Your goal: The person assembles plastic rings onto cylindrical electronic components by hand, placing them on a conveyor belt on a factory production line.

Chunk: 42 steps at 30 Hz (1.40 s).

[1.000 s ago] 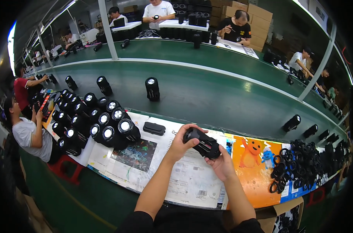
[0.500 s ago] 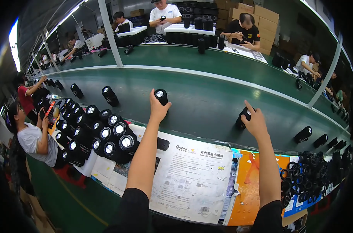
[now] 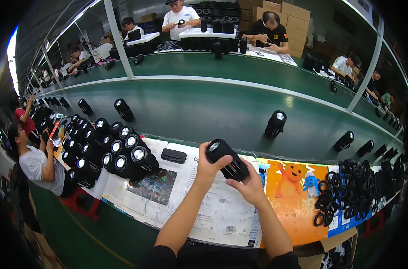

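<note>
Black speakers [image 3: 120, 164] crowd my left, and black rings [image 3: 337, 190] lie heaped on my right. My left hand [image 3: 207, 168] and right hand [image 3: 251, 188] hold one tilted speaker [image 3: 234, 167] between them, above a white sheet [image 3: 217, 219].

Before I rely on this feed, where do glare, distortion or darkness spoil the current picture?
Head view: the strip light at upper left is blown out; head view: pale glare marks the green belt, the white rail bows, corners go black; the held black cylinder stays distinguishable.
</note>
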Each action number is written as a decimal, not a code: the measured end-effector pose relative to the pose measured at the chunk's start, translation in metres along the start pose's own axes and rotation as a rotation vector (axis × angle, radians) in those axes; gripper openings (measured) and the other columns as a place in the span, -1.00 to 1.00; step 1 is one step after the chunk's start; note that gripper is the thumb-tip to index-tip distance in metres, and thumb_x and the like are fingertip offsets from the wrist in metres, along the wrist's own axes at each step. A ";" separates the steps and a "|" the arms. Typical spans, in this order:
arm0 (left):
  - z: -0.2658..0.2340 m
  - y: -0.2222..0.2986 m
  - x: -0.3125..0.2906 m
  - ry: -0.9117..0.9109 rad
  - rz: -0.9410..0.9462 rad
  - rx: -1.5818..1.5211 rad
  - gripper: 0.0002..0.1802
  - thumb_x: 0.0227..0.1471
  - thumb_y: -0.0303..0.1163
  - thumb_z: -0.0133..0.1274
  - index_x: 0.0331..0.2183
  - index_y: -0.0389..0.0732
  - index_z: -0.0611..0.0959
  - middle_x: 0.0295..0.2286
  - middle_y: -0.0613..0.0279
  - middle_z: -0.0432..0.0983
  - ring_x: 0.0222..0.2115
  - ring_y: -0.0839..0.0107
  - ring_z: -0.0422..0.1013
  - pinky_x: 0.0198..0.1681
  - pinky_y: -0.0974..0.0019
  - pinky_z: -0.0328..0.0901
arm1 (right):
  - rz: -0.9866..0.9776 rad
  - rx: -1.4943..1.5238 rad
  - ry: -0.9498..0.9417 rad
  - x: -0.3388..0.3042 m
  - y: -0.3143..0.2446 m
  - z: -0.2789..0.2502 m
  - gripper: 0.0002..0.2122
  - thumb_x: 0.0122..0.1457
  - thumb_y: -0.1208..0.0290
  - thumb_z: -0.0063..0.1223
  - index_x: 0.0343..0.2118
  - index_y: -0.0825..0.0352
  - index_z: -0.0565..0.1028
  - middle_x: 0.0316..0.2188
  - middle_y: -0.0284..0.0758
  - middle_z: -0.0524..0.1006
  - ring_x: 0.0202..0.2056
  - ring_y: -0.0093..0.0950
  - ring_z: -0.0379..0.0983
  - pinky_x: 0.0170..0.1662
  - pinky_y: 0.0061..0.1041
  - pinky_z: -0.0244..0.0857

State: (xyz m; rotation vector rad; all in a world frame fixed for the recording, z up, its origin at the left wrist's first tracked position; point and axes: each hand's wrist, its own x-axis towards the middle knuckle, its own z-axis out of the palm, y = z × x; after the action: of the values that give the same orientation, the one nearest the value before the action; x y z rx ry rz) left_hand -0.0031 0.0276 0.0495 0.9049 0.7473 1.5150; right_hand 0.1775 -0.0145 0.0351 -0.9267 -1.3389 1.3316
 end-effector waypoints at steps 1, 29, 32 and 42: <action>-0.001 -0.001 -0.001 -0.092 0.030 -0.222 -0.32 0.12 -0.40 0.48 0.16 -0.20 0.45 0.00 0.04 0.61 0.04 0.16 0.60 0.15 0.08 0.53 | 0.072 0.120 -0.059 -0.005 -0.001 -0.005 -0.14 0.15 0.39 0.59 0.43 0.47 0.26 0.18 -0.17 0.55 0.18 -0.43 0.55 0.24 -0.42 0.46; -0.028 0.010 -0.018 -0.274 -0.005 -0.381 -0.43 0.04 -0.34 0.45 0.03 -0.24 0.56 -0.17 0.06 0.57 -0.11 0.13 0.61 0.03 0.04 0.56 | 0.155 0.190 -0.181 -0.030 0.022 0.018 -0.26 0.16 0.54 0.55 0.36 0.51 0.36 0.13 -0.22 0.57 0.15 -0.48 0.53 0.28 -0.42 0.44; -0.021 -0.003 -0.022 -0.265 0.064 -0.322 -0.44 0.04 -0.43 0.44 0.05 -0.23 0.56 -0.13 0.07 0.56 -0.08 0.17 0.60 0.09 0.07 0.53 | 0.103 0.108 -0.109 -0.029 0.015 0.010 -0.23 0.13 0.47 0.58 0.36 0.49 0.37 0.11 -0.21 0.59 0.13 -0.47 0.55 0.25 -0.41 0.46; -0.010 0.006 -0.030 -0.099 0.110 -0.155 -0.60 0.10 -0.53 0.33 -0.03 -0.34 0.60 -0.19 0.04 0.63 -0.15 0.22 0.63 0.05 0.12 0.55 | -0.102 -0.263 -0.051 -0.035 0.018 0.020 -0.32 0.13 0.30 0.57 0.27 0.39 0.48 0.01 -0.18 0.67 0.03 -0.42 0.63 0.17 -0.42 0.46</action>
State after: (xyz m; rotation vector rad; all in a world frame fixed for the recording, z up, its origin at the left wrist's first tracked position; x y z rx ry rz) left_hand -0.0133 -0.0030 0.0457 0.9091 0.5076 1.5889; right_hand 0.1638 -0.0506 0.0149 -0.9910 -1.6061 1.1253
